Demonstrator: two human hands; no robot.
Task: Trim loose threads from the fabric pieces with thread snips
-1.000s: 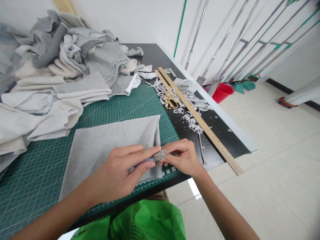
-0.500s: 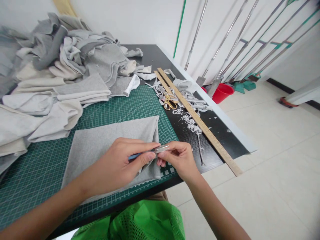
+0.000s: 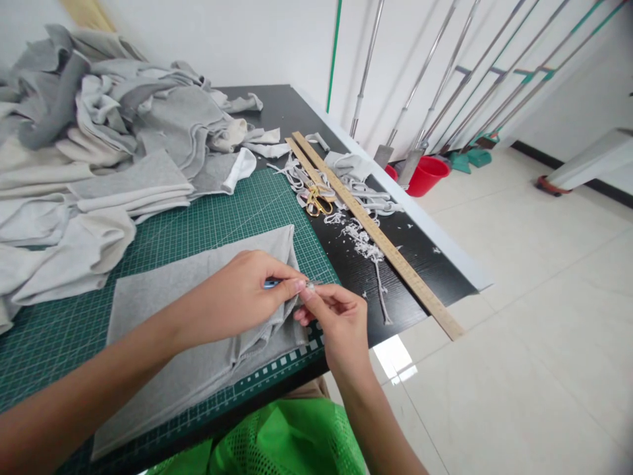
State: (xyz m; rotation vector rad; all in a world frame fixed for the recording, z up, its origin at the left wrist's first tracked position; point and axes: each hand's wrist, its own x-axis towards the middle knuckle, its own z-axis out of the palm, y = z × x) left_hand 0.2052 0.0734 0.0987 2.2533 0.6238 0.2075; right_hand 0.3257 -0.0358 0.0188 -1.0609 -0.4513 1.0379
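My left hand (image 3: 247, 290) is closed around small blue-handled thread snips (image 3: 271, 284), mostly hidden in the fingers, with the metal blades pointing right. My right hand (image 3: 339, 316) pinches at the blade tips, where a bit of pale thread (image 3: 310, 287) shows between thumb and finger. Beneath both hands lies a folded grey cloth (image 3: 163, 310), its right side bunched and lifted into creases close to my fingertips. A green cutting mat (image 3: 232, 211) is under the cloth.
A large heap of grey and cream cloth pieces (image 3: 163, 119) covers the left. Toward the right lie wooden rulers (image 3: 366, 221), gold-handled scissors (image 3: 319, 201) and thread scraps (image 3: 361, 241) on the black table (image 3: 341, 264). A red bucket (image 3: 428, 177) and mops stand beyond the table edge.
The view has shifted slightly right. Both hands have drawn closer together, and my right fingertips now cover more of the blades. The cloth is more bunched below them.
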